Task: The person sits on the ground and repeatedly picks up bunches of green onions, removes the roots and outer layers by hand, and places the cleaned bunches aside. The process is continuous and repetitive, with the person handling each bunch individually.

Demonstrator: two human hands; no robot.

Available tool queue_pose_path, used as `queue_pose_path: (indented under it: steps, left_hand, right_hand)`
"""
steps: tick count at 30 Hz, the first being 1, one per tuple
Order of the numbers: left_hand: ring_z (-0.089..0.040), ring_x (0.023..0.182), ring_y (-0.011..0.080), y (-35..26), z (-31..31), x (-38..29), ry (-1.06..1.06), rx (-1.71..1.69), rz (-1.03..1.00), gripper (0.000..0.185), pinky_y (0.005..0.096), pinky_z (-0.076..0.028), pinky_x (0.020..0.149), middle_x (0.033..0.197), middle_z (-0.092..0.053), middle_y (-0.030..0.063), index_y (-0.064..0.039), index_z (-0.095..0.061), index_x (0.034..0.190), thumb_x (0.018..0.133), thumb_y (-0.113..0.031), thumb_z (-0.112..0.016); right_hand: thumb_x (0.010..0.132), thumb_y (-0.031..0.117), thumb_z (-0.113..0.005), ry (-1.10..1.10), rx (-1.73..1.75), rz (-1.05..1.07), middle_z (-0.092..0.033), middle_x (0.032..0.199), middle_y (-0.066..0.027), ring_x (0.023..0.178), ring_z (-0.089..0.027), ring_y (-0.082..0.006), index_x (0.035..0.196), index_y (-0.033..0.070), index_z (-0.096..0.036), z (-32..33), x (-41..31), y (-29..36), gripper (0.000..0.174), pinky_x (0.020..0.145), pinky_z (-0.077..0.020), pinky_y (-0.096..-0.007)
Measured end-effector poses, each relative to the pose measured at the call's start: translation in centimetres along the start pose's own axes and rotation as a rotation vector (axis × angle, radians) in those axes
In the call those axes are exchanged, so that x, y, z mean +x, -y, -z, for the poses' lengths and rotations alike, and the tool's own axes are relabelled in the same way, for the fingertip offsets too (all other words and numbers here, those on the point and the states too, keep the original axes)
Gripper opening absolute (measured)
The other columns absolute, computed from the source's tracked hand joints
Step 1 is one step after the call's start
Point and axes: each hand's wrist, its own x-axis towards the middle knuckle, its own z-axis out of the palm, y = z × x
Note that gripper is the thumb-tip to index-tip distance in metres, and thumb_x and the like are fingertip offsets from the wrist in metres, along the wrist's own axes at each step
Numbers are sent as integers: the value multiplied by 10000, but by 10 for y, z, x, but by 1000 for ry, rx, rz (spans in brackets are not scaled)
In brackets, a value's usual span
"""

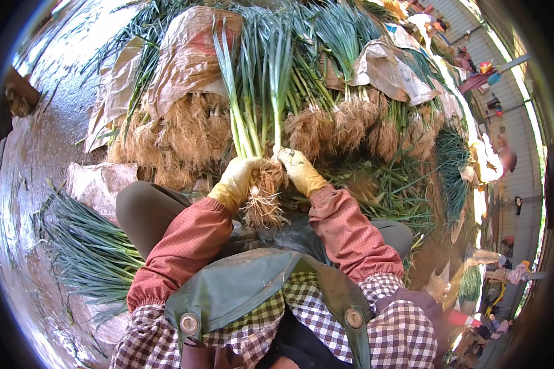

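My left hand (238,177), in a yellow rubber glove, is closed around the lower stems of a few green onions (241,124). Their pale, tangled roots (265,205) hang below it over my lap. Beside it, my right hand (300,168), gloved the same way, grips the base of another green onion (278,87), whose leaves point away from me. Brown roots fill the space between both hands. The right fingertips are partly hidden by these roots.
A heap of rooted green onions (332,120) lies ahead, partly covered by paper sacks (191,55). Loose leaves (383,184) litter the ground at right. At my left lies a pile of green onions (92,249). Wet floor (32,184) spreads farther left; people are at the far right.
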Motion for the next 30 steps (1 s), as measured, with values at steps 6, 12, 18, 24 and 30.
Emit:
queue_pose_path:
  steps: [6,12,18,24,30]
  left_hand:
    - [-494,429,104,16,5,23,35,-116,-14,232,239,-394,353,628,-584,15,-55,-657,894,845,-272,-723]
    - [-656,645,198,0,30,41,436,-357,118,243,307,-581,569,858,-687,122,37,-629,1054,911,-161,-627]
    - [-640,867,246,-21,0,13,514,-495,-88,314,309,-568,724,893,-630,102,28,-543,1186,910,-110,-597]
    - [-660,874,272,-20,-14,2,353,-553,-117,260,402,-569,795,860,-648,100,2,-550,1115,893,-117,-616]
    - [-657,917,306,-42,-4,-16,446,-765,-282,310,460,-531,919,868,-636,148,51,-504,1116,848,-49,-623]
  right_hand:
    - [943,289,-529,-288,-673,241,-670,771,-140,654,-646,-284,857,28,-628,-26,-5,-8,292,587,-516,-386]
    - [972,318,-504,-224,-748,521,-623,678,-142,593,-623,-257,797,39,-602,-15,-24,15,344,538,-506,-368]
    - [992,234,-526,-263,254,394,-653,886,-70,705,-576,-114,1043,-1,-603,28,-70,26,253,571,-519,-225]
    - [948,345,-580,-18,-58,323,-644,1018,-114,817,-634,-199,1176,44,-518,-24,-81,-22,382,677,-561,-330]
    - [934,267,-547,-93,-770,-125,-679,863,-135,782,-661,-291,955,76,-590,74,-98,-99,197,713,-527,-348]
